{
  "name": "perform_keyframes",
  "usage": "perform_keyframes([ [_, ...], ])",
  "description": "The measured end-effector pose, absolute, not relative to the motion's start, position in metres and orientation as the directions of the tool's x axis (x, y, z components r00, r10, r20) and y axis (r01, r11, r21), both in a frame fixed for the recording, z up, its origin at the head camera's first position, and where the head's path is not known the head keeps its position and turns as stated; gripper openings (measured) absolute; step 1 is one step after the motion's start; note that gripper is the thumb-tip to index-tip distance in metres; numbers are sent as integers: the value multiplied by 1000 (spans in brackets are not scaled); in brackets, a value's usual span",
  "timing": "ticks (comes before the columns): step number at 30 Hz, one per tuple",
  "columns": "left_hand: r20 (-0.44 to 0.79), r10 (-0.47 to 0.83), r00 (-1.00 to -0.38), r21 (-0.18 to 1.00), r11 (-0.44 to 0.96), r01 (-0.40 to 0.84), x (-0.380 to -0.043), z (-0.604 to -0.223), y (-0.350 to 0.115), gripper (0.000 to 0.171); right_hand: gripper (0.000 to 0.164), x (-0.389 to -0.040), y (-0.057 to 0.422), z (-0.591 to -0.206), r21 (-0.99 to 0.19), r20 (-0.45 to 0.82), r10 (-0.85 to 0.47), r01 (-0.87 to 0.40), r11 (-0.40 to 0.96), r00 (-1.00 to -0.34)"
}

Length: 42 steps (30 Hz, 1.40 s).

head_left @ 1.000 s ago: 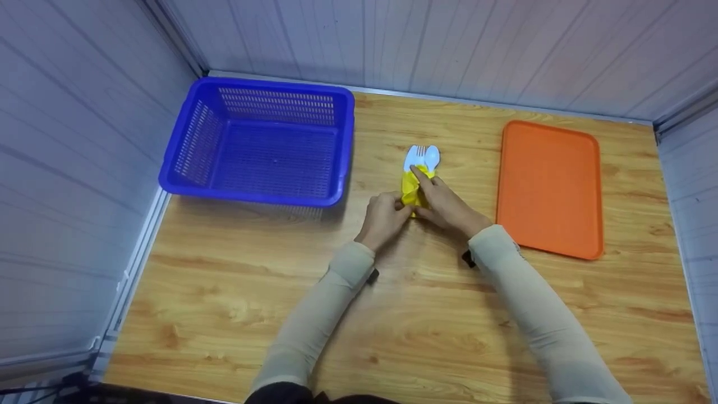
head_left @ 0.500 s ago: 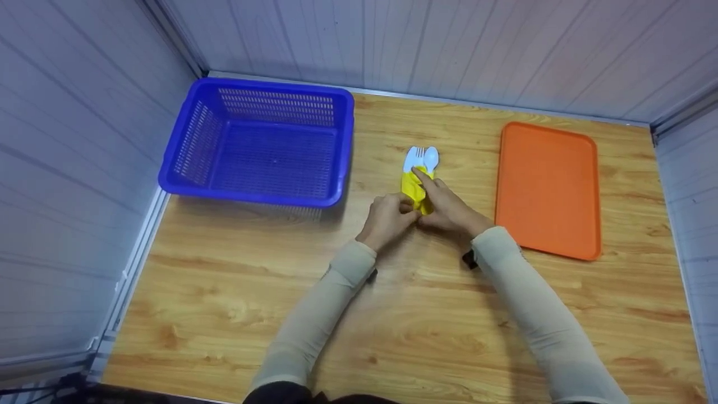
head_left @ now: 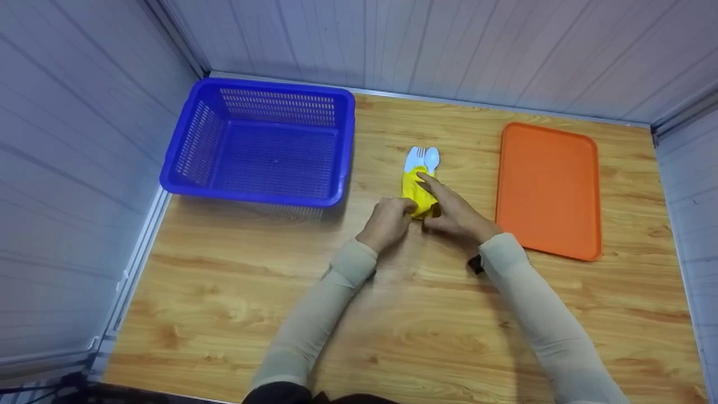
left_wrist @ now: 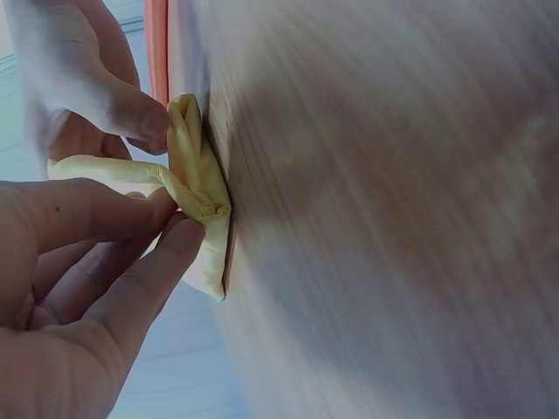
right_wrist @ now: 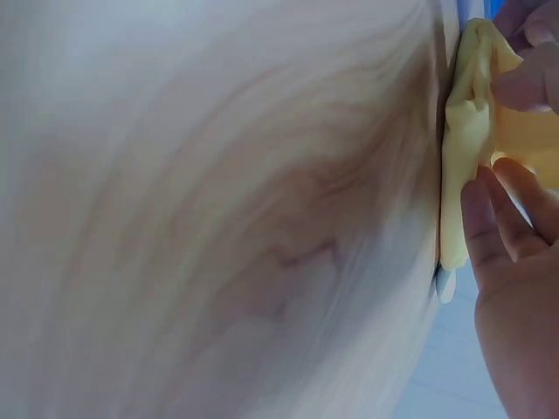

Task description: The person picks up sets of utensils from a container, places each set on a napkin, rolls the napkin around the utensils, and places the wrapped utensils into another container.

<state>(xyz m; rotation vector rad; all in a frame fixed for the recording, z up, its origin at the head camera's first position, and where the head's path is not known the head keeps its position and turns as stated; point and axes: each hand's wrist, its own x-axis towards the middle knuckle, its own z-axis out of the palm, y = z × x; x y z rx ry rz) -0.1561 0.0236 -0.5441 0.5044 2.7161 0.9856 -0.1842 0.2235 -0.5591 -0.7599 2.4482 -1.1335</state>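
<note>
In the head view, a white knife (head_left: 410, 161), a white fork (head_left: 420, 154) and a white spoon (head_left: 432, 159) lie side by side, their upper ends showing above a yellow cloth (head_left: 417, 194). The cloth covers their lower parts. My left hand (head_left: 387, 221) pinches a raised fold of cloth near its lower end, as the left wrist view shows with the left hand (left_wrist: 83, 305). From the other side, my right hand (head_left: 457, 210) touches the cloth with fairly straight fingers, its thumb spread away. A pale cutlery tip (right_wrist: 446, 286) sticks out past the cloth in the right wrist view.
A blue perforated basket (head_left: 349, 129) stands at the back left of the wooden table (head_left: 426, 325). On the right lies an orange tray (head_left: 549, 191), close to my right forearm. Pale panel walls (head_left: 392, 45) border the table at the back and both sides.
My right hand has shifted slightly right and its thumb has come away from the left hand. More of the yellow cloth's face shows. The cutlery has stayed in place.
</note>
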Motion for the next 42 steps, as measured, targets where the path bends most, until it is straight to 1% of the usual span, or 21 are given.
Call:
perform_keyframes([
  [3,-35,404,-914,633,716,293,-154,-545,24,22,94,-179,228,-560,-821,-51,-589,-302,485,-807],
  [5,-7,418,-909,625,711,322,-154,-546,23,20,89,-175,230,-561,-852,-40,-566,-268,450,-823],
  [8,12,430,-903,615,709,346,-153,-546,23,19,80,-169,233,-562,-894,-35,-503,-198,402,-864],
  [10,9,436,-900,607,712,351,-153,-546,24,19,72,-167,234,-561,-907,-22,-434,-164,387,-901],
  [13,-6,439,-898,604,718,347,-153,-545,25,19,61,-163,232,-559,-901,-20,-308,-117,418,-951],
  [16,-24,436,-900,605,723,334,-152,-544,25,21,53,-162,229,-555,-866,-55,-195,-50,497,-979],
  [20,-34,429,-903,596,733,326,-151,-544,26,23,47,-161,227,-552,-808,-171,-122,68,585,-978],
  [24,-39,427,-903,590,740,324,-151,-544,27,22,35,-163,226,-552,-775,-254,-113,132,619,-961],
  [28,-35,430,-902,582,743,332,-150,-545,27,22,25,-165,226,-555,-766,-260,-118,131,630,-958],
  [42,-21,443,-896,553,752,359,-150,-547,30,19,22,-164,224,-557,-728,-280,-101,142,670,-955],
])
